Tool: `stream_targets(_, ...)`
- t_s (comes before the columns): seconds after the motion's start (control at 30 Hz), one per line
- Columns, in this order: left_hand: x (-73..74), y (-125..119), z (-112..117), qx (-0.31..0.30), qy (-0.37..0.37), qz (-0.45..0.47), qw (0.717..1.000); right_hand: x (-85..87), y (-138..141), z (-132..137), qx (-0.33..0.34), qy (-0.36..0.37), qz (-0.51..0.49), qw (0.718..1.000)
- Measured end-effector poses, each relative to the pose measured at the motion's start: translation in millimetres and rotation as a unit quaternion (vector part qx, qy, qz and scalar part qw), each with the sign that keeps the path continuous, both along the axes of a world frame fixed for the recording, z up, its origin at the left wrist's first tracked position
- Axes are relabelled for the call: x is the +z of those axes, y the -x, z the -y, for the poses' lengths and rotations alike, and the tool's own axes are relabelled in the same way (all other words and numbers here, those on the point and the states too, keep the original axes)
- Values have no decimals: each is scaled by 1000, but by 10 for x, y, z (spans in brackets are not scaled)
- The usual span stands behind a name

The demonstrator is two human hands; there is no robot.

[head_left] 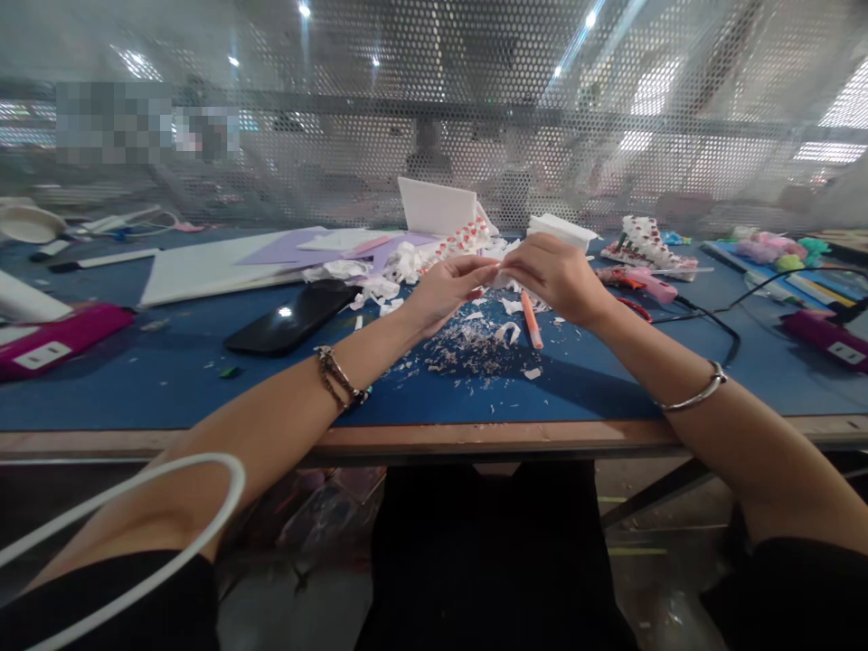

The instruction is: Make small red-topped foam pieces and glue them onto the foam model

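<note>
My left hand (448, 291) and my right hand (556, 276) meet above the blue table (136, 380), fingertips pinched together on a small white scrap of paper (500, 274). Both hands are closed in a pinch on it. Below them lies a pile of tiny paper shreds (467, 348) and an orange craft knife (531, 332). A heap of white paper scraps (400, 267) sits just behind my left hand.
A black phone (291, 318) lies left of the hands. White and purple sheets (223, 262) lie at back left, a pink box (58, 336) at far left. A pink glue gun (644, 285) with its black cable, white foam pieces (434, 206) and a perforated screen stand behind.
</note>
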State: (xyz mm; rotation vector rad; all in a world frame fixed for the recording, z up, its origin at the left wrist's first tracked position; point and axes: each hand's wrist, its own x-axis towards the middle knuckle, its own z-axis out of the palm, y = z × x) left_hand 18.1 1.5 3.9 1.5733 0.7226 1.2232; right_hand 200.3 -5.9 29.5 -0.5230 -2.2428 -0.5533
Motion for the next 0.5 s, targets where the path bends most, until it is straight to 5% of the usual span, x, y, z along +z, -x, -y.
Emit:
stream_targets(0.27, -26, -41, 15, 17, -84, 10, 996, -41, 17, -7, -1, 81, -75, 994)
stream_targets(0.5, -8, -53, 91, 96, -177, -41, 979, -95, 33, -38, -18, 134, -122, 983)
